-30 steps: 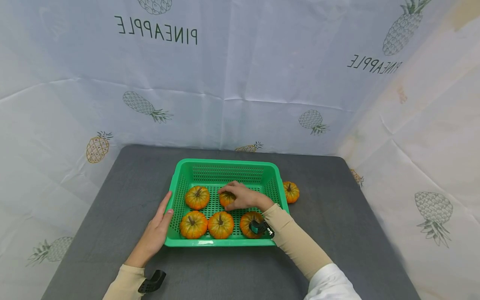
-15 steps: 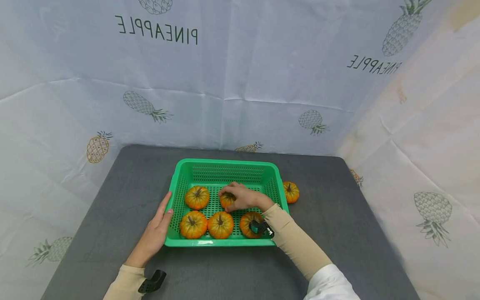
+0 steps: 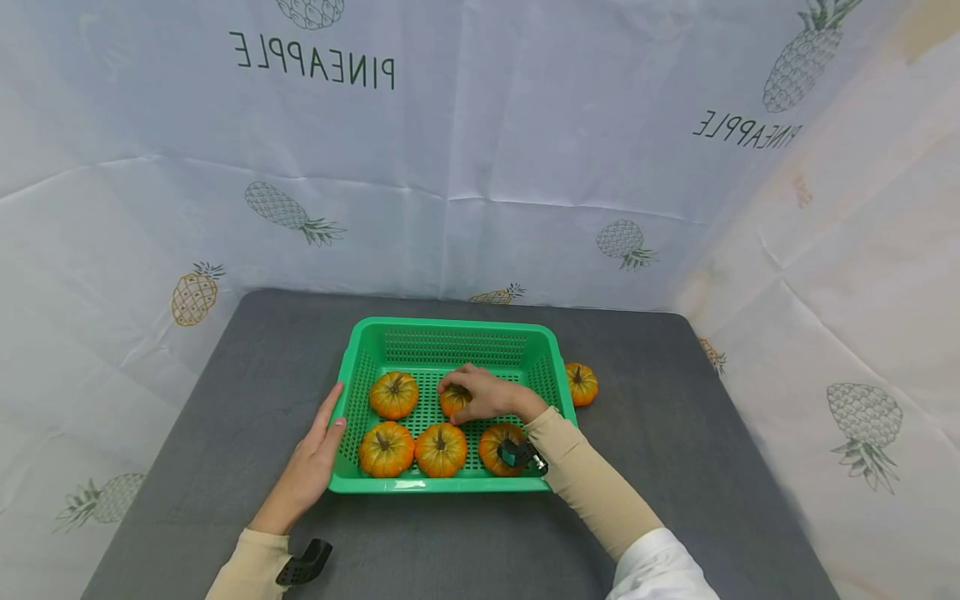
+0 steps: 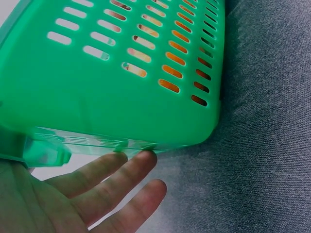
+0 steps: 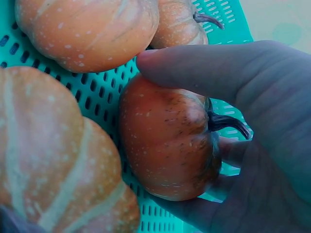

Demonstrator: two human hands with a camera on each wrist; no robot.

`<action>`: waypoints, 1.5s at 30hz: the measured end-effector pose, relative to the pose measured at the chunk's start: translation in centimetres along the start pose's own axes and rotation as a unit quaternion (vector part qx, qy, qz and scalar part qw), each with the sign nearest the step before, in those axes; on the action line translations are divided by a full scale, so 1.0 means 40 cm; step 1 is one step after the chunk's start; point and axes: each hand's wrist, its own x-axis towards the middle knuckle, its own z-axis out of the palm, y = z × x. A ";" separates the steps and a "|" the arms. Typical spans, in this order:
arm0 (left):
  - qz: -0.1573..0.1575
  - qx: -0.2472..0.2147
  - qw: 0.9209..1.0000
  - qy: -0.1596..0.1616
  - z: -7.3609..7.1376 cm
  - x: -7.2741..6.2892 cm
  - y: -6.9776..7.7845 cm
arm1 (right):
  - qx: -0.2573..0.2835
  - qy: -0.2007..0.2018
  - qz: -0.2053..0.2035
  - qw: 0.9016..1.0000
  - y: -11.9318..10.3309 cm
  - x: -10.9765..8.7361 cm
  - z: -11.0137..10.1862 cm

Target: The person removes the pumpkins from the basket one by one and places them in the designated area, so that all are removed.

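A green plastic basket point(image 3: 450, 324) stands on the dark table, with small orange pumpkins inside. My right hand point(image 3: 491, 396) reaches into its middle, thumb and fingers curled round one pumpkin point(image 5: 165, 141) that has a dark curved stem. Part of that pumpkin is hidden by the hand in the head view. At the basket's left side rests my left hand point(image 3: 306, 467), its thumb at the rim. The left wrist view has straight fingers point(image 4: 114, 184) touching the outer wall below the rim.
Near the held pumpkin lie a back-left pumpkin point(image 3: 394, 395), a front-left pumpkin point(image 3: 386, 450), a front-middle pumpkin point(image 3: 441, 451) and a front-right pumpkin point(image 3: 493, 446) under the right wrist. Another pumpkin point(image 3: 582, 384) sits on the table point(image 3: 630, 367), right of the basket.
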 end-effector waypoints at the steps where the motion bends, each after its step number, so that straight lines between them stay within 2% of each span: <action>1: 0.001 0.001 1.000 0.000 0.000 0.000 0.000 | -0.001 0.000 0.000 1.000 -0.001 0.000 0.000; 9: -0.002 -0.003 1.000 -0.001 -0.001 0.001 0.000 | -0.009 0.003 0.002 1.000 -0.003 -0.001 -0.001; 23: -0.005 -0.001 1.000 -0.001 -0.001 0.001 0.003 | 0.007 0.018 0.009 1.000 0.000 0.002 -0.002; 33: 0.001 0.005 1.000 0.000 0.000 -0.005 0.003 | 0.029 0.044 0.005 0.999 0.000 0.004 0.001; 45: -0.002 0.007 1.000 0.000 0.000 -0.005 0.003 | 0.038 0.051 -0.008 0.998 -0.003 0.001 -0.001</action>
